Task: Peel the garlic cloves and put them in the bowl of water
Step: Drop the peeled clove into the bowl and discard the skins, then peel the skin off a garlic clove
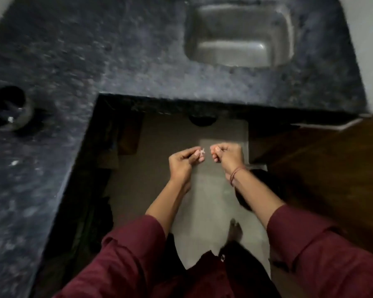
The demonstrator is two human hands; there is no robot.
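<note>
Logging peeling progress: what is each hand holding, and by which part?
The left hand pinches a small whitish garlic piece by one end, between thumb and fingers. The right hand is curled; any contents cannot be told.

Garlic (202,151): one small whitish scrap with ragged edges; too blurred to tell clove from skin.
Garlic hold: pinched at the fingertips of the left hand (181,163), sticking out from them towards the right hand (226,157).
Garlic place: in the air in front of the person, off the counter (116,61), in the narrow gap between the two hands, not touching the right one.
Bowl (9,108): dark, round and glossy, upright on the counter at the far left, partly cut off by the frame edge.
Bowl contents: a bright glint shows inside; water cannot be made out.
Garlic to bowl: well apart.
</note>
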